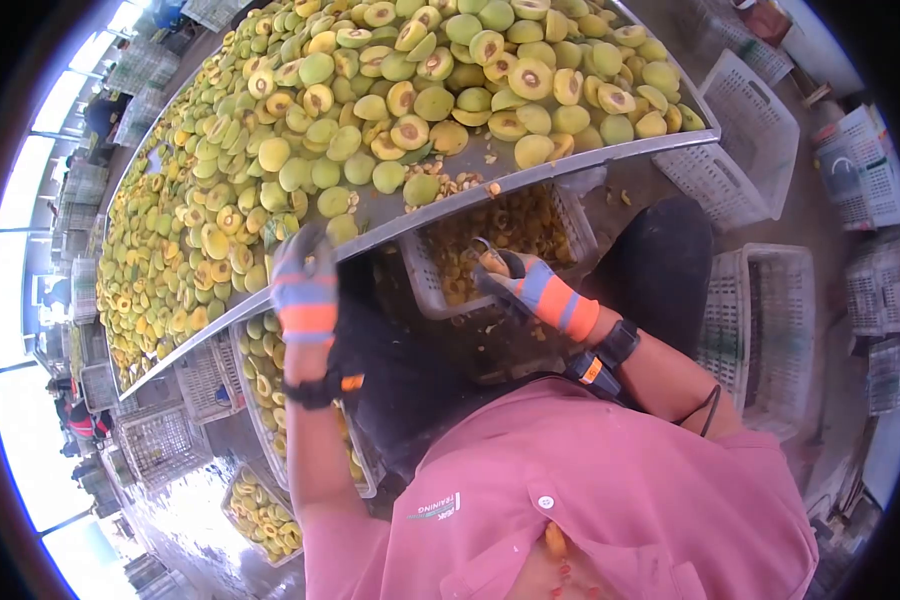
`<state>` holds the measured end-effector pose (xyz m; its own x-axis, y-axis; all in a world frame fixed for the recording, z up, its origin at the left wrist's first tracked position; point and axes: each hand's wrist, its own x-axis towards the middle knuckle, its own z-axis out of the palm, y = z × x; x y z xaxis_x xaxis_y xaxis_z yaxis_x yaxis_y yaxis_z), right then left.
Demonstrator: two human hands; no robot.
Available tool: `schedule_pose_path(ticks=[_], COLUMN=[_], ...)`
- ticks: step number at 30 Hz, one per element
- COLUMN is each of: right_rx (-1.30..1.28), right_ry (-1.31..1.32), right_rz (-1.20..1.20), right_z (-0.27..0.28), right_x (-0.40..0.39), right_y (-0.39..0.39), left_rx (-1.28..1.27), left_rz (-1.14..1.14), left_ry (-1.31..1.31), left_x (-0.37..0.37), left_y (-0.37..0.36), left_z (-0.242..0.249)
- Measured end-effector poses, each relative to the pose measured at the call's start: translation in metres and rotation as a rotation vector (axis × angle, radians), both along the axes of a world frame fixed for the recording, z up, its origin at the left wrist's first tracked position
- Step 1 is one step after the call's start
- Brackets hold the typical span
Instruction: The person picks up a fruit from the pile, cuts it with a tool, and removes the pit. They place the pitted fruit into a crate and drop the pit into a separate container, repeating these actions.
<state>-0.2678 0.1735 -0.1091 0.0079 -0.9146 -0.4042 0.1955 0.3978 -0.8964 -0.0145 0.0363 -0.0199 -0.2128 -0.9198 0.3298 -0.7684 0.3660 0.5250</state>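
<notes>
My left hand (pixel 305 285), in a grey, blue and orange glove, is at the table's front edge beside the halved green-yellow fruit (pixel 332 201). Motion smears its fingers, so I cannot see whether they hold anything. On the right, my right hand (pixel 542 290), in a matching glove, is closed around a small tool (pixel 492 260) with a thin curved metal end and a brownish part. This hand is above a white plastic crate (pixel 429 283) of pits and scraps. Many fruit halves show brown pits or hollows; they cover the metal table (pixel 610 153).
Below the table's left edge is a crate of fruit halves (pixel 260 365); another fruit crate (pixel 262 515) is on the floor. White crates (pixel 765 330) stand at right, more (pixel 162 440) at left. My dark-clothed knees are under the table edge. A distant person (pixel 88 420) is at far left.
</notes>
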Motion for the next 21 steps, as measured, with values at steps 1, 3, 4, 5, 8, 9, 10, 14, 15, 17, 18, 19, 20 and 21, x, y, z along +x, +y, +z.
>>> schedule_pose_path(ticks=[1, 3, 4, 5, 8, 9, 10, 14, 15, 17, 18, 19, 20, 21], right_rx=[-0.036, 0.021, 0.047, 0.016, -0.046, -0.039, -0.035, -0.048, -0.074, -0.161, -0.232, -0.301, -0.365, -0.402], right_ry=[-0.023, 0.002, 0.018, 0.019, 0.028, 0.027, 0.026, -0.056, -0.043, -0.063, -0.029, 0.006, 0.042, 0.052], right_rz=[-0.018, 0.007, 0.018, 0.016, 0.019, 0.031, 0.047, -0.002, -0.001, -0.029, -0.029, -0.035, -0.046, -0.060], right_z=[-0.005, 0.006, 0.010, 0.008, 0.006, 0.010, 0.012, 0.011, 0.015, 0.020, 0.026, 0.034, 0.037, 0.033], right_x=[-0.001, -0.007, -0.010, -0.012, -0.015, -0.015, -0.015, -0.014, -0.015, -0.011, -0.008, -0.007, -0.005, -0.001], right_y=[0.002, 0.004, 0.004, 0.005, 0.005, 0.005, 0.005, 0.000, -0.002, -0.003, -0.006, -0.007, -0.007, -0.011], left_rx=[0.106, 0.422, 0.423, 0.421, 0.547, 0.422, 0.520, 0.858, 0.893, 0.755, 0.596, 0.438, 0.271, 0.098], left_rz=[-0.042, -0.107, -0.105, -0.102, -0.200, -0.230, -0.290, -0.279, -0.355, -0.402, -0.378, -0.385, -0.365, -0.372], left_ry=[-0.038, -0.236, -0.402, -0.568, -0.782, -0.771, -0.517, 0.683, 0.925, 1.010, 0.844, 0.633, 0.428, 0.184], left_x=[-0.027, -0.086, -0.106, -0.120, -0.138, -0.132, -0.120, -0.084, -0.074, -0.054, -0.048, -0.042, -0.040, -0.045], left_y=[-0.021, -0.046, -0.056, -0.064, -0.081, -0.079, -0.082, -0.062, -0.046, -0.020, -0.008, 0.002, 0.015, 0.029], left_z=[-0.013, -0.016, -0.026, -0.034, -0.032, -0.040, -0.051, -0.034, -0.022, -0.024, -0.036, -0.046, -0.050, -0.044])
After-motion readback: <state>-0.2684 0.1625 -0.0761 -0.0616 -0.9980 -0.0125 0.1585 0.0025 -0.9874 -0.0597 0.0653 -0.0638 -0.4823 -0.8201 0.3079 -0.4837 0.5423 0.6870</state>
